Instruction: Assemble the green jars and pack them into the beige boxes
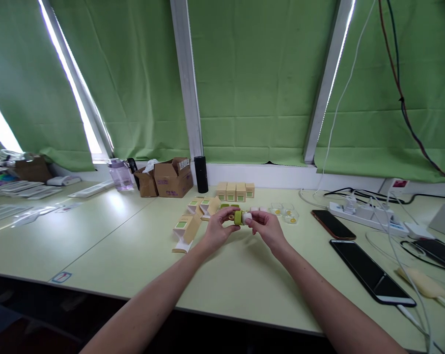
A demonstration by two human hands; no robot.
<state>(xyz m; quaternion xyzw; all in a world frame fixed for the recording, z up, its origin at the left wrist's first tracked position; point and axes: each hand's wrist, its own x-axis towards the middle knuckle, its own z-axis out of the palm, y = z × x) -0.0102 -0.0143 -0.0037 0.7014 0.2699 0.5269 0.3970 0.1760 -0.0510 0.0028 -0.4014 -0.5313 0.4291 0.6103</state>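
Pinching an olive-green cylinder (237,218) against a small white piece (246,216)
Left hand (217,229) closed on green, right hand (269,229) on white, over the pale table (240,280) between its front and back edges.

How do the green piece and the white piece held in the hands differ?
Colour: the green piece is yellowish green, the white piece plain white.
Size: the green piece looks larger than the white piece.
Grip: the left hand holds the green piece, the right hand the white piece.
Both are held above the table, close together.
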